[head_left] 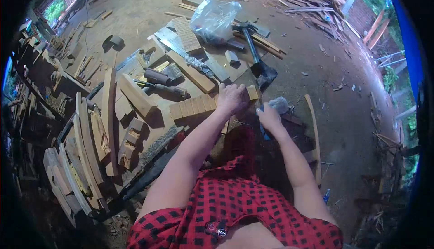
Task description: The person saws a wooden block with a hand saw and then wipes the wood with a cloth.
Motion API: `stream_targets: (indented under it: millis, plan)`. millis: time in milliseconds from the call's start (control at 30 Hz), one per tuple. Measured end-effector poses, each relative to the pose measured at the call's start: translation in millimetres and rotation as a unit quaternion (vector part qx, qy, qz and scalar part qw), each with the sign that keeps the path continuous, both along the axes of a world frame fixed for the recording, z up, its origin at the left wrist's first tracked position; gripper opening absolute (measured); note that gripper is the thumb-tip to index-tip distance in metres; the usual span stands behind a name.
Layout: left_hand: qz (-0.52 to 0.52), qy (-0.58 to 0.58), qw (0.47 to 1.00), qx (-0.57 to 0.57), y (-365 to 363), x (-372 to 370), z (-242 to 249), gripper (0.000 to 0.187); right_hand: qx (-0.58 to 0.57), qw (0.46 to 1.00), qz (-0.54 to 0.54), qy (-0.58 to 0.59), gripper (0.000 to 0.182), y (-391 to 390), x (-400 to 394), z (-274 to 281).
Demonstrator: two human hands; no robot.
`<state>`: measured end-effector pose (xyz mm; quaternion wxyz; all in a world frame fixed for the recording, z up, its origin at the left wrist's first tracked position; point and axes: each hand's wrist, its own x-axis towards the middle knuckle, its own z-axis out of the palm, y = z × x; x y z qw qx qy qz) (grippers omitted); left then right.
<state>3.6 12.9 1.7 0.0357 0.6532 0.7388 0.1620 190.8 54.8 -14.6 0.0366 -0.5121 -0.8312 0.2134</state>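
A light wooden block point(194, 107) with several parallel cut lines across it lies on the workbench near my body. My left hand point(232, 99) is closed over the block's top, toward its right part, with fingers curled on the far edge. At the block's right end, my right hand point(270, 117) grips a handsaw; a bit of blue handle point(265, 134) shows below the fist. The thin saw blade point(254, 79) points away from me, seen nearly edge-on against the block's end. Its teeth are too small to make out.
Chisels point(165, 88), a steel ruler point(169, 41), wood pieces point(135, 96) and a clear plastic bag point(216, 18) crowd the bench. A hammer-like tool point(249, 43) lies beyond the saw. A long curved stick point(314, 136) stands to the right; scrap wood litters the ground.
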Motion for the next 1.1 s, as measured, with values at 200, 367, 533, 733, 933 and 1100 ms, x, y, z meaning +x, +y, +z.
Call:
stream_targets:
  millis: [200, 367, 533, 733, 933, 1100]
  plan:
    - [0.005, -0.013, 1.0, -0.008, 3, 0, -1, 0.039, -0.09, 0.994, -0.046, -0.044, 0.043, -70, 56, 14]
    - [0.006, -0.008, 1.0, 0.006, 1, 2, 2, 0.036, -0.094, 0.994, -0.053, -0.023, 0.04, -62, 51, 17]
    - [0.012, -0.02, 1.0, 0.015, 2, 3, -3, 0.036, -0.052, 0.998, -0.017, 0.016, 0.038, -1, -3, 7]
    - [0.003, -0.016, 0.999, 0.045, 0, 1, -7, 0.033, -0.073, 0.997, -0.026, -0.01, 0.038, -67, 58, 13]
    - [0.001, -0.024, 0.999, 0.031, -2, 5, 1, 0.037, -0.09, 0.995, -0.042, -0.021, 0.038, -59, 53, 13]
    - [-0.003, -0.004, 0.999, 0.053, 0, -1, -7, 0.041, -0.024, 1.0, -0.019, 0.002, 0.038, 6, -8, 1]
